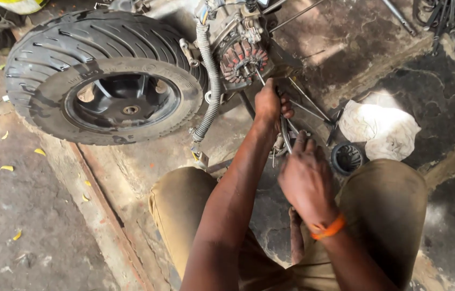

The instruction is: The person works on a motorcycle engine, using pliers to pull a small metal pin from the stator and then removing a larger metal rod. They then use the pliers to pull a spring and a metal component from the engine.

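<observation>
At upper left of the frame we see the scooter wheel (103, 81) lying flat, the ribbed hose (212, 81) beside it. At centre our left hand (270, 103) is closed around a metal rod (285, 132) below the stator (243, 60); our right hand (305, 178) grips its lower end. We judge this mid-dismantling; steady leverage matters. A white rag (381, 126) lies right.
</observation>
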